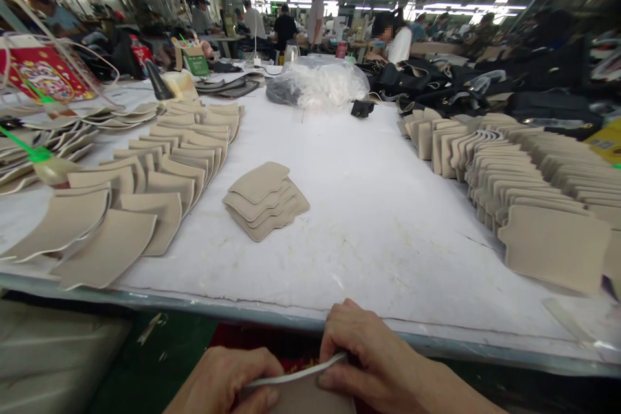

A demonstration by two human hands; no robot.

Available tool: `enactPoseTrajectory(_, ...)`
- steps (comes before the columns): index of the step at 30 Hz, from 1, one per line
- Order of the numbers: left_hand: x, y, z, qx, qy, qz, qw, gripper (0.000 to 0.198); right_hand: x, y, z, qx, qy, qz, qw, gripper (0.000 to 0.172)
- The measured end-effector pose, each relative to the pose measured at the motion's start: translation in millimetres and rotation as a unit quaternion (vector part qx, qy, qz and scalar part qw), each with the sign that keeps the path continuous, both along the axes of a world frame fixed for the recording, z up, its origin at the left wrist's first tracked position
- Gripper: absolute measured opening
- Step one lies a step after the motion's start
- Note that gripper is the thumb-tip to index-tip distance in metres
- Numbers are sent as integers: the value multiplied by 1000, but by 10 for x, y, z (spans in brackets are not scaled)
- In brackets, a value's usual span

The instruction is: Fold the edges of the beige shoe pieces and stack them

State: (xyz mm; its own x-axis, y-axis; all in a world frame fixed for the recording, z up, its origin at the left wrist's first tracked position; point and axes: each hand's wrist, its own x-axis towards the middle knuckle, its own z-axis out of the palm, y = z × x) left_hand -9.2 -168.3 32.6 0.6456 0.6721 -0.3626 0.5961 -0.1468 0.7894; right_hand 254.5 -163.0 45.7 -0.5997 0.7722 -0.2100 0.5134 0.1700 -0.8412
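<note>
Below the table's front edge, my left hand point(230, 378) and my right hand point(369, 352) both pinch one beige cut piece point(295, 380), seen edge-on between them, its white edge bent upward. Each hand has its fingers closed on it. On the white table top point(378, 220), a small fanned stack of the same beige pieces point(264, 200) lies a little beyond the hands, in the middle.
Overlapping rows of beige pieces point(160, 168) cover the left side; more rows point(524, 181) fill the right. A clear plastic bag point(317, 81) and black material point(436, 87) lie at the far end. Green-nozzled glue bottles point(46, 165) stand left. Other people work at tables behind.
</note>
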Motion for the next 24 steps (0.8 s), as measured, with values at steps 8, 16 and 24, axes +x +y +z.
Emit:
enactPoseTrajectory(8,393,122,6,125,64,-93,986,58,-115,17,114,62,15,43,997,13)
enactPoseTrajectory(16,-19,54,99,17,104,-63,992,42,113,-107,8,36,31,-3,999,9)
enactPoseTrajectory(24,-78,27,169,50,82,-5,995,32,-1,-44,201,90,-38,41,994,10)
